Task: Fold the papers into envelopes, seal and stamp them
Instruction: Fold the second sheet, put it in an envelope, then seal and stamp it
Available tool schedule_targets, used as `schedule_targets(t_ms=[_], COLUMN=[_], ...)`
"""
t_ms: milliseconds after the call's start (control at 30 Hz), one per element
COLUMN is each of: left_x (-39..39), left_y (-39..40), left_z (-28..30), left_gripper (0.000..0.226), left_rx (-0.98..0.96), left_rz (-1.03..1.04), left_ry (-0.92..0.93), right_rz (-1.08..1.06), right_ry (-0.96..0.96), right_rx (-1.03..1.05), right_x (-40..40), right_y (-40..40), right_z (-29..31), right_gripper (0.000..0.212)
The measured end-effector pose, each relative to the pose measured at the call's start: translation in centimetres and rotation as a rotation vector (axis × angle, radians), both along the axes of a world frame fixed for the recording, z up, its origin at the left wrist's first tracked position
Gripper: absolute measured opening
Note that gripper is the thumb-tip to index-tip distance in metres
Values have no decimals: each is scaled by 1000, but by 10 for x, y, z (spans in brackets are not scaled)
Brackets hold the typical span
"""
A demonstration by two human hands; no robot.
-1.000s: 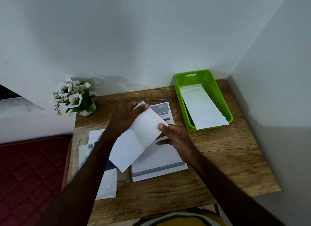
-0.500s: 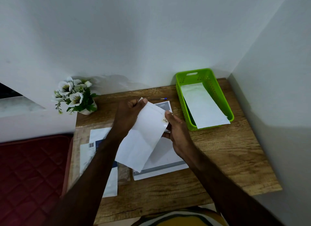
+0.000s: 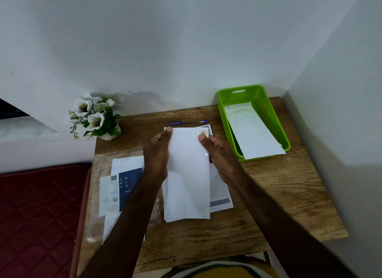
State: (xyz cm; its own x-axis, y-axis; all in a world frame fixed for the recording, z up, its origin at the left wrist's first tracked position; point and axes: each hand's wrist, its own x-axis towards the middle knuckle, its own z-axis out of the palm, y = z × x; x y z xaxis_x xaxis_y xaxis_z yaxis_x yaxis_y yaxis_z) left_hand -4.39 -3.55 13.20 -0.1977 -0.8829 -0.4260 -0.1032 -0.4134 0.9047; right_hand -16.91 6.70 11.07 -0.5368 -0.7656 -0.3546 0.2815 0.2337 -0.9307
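Note:
A long white envelope (image 3: 187, 174) is held lengthwise above the wooden table (image 3: 268, 195), its far end pointing away from me. My left hand (image 3: 158, 151) grips its left edge, thumb at the far corner. My right hand (image 3: 219, 153) grips the right edge, thumb pressing a small coloured stamp (image 3: 202, 133) at the far right corner. Under the envelope lies a printed sheet (image 3: 220, 195), mostly hidden. A green basket (image 3: 225, 106) at the back right holds a finished white envelope (image 3: 252, 133).
A clear plastic sleeve with printed papers (image 3: 122, 184) lies at the table's left. A blue pen (image 3: 186, 122) rests behind the envelope. A small pot of white flowers (image 3: 95, 117) stands at the back left. Walls close the back and right; a red mattress (image 3: 37, 215) lies left.
The envelope has turned from a diagonal tilt to point straight away from me. My right thumb has moved up to the far right corner, onto the stamp.

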Motion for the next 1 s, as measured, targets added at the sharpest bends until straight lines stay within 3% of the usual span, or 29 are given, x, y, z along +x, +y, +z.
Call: schedule_targets(t_ms=[100,233,367,633,900,1000], left_x=[2,2,1,1,4,1], left_y=[0,1,4,8,7,8], left_z=[-2,-2,0,2,-3,0], left_gripper=[18,14,15,17,19,17], left_rx=[1,12,6,-8,7,28], left_rz=[5,37,33,-36,0,32], left_ry=[31,75,67,-27,-12,-5], right_rz=[52,84,58,-33,-32,-20], right_ry=[-120,-112,-152,52,-119,-126], right_rx=[-4,3,21,82,70,99], right_x=[-4,-5,-10,0,2,2], right_y=[0,-2,-6,-10,-6,-5], right_z=[-1,-2,1,2,1,-3], right_gripper=[21,27,18,31,17,22])
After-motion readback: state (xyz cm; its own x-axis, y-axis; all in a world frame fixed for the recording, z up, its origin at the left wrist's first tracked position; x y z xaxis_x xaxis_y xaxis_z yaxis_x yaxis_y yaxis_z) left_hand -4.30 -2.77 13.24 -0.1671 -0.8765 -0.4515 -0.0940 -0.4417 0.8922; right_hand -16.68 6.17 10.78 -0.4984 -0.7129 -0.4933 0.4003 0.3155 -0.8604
